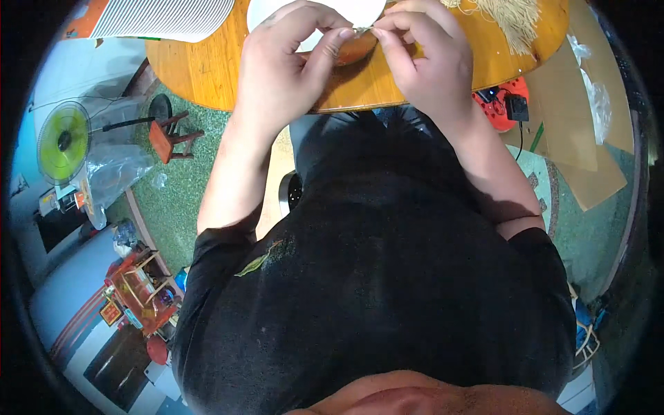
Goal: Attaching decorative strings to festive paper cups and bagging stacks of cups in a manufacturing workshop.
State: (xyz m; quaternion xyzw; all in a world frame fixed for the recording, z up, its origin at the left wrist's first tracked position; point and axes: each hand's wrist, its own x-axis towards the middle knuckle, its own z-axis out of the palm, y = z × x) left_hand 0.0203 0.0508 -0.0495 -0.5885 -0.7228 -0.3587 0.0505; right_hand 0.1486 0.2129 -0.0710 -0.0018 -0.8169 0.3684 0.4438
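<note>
Over the near edge of a wooden table (200,76), my left hand (294,55) and my right hand (432,59) meet fingertip to fingertip. Both are closed in a pinch around a tiny pale, greyish-green bit (361,30), too small to name. Just below it shows a reddish-brown curved shape (357,51), partly hidden by my left hand; I cannot tell what it is. Behind the fingers lies a round white dish (356,10), cut off by the upper edge. A bundle of thin cream-coloured strings (510,22) rests on the table beyond my right hand.
A striped white sheet with an orange end (162,17) lies at the table's left. Below on the right are a red plastic stool (510,104), a black adapter (517,108) and cardboard (588,173). A green fan (64,142) and a small wooden chair (169,138) stand left.
</note>
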